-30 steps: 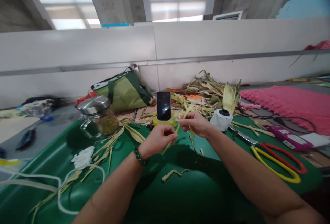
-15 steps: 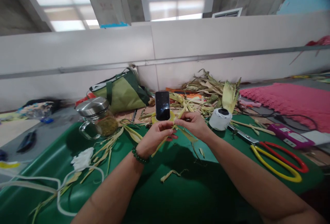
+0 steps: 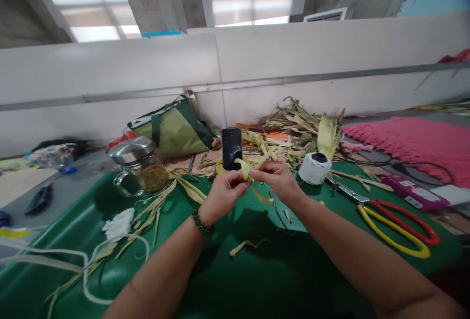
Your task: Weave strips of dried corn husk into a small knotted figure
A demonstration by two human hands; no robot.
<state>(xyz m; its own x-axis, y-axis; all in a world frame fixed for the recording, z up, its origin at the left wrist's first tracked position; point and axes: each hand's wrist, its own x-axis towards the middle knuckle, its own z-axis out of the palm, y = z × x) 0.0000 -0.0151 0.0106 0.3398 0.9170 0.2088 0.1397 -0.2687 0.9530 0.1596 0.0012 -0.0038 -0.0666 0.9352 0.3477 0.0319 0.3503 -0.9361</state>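
Note:
Both hands pinch a pale yellow-green corn husk strip (image 3: 243, 166) above the green work surface (image 3: 257, 280). My left hand (image 3: 224, 192), with a green bead bracelet (image 3: 200, 222) at the wrist, grips its left side, where the strip bends into a loop. My right hand (image 3: 279, 181) has thumb and forefinger closed on the right side, and a tail of husk hangs below. A phone (image 3: 232, 146) stands upright just behind the hands. Right of my right hand is a spool of white thread (image 3: 315, 169). A small husk scrap (image 3: 243, 248) lies below the hands.
Large scissors (image 3: 385, 216) with red and yellow handles lie at right, near a purple box (image 3: 414, 192). A glass jar (image 3: 141, 169) and green bag (image 3: 179, 130) stand at left. Dried husks (image 3: 290, 118) are heaped behind. A white cord (image 3: 86, 270) crosses the left side.
The husk strip between my hands now curls up into a loop over the left fingers; before, an end hung below the left hand. The left fingers have closed in more tightly.

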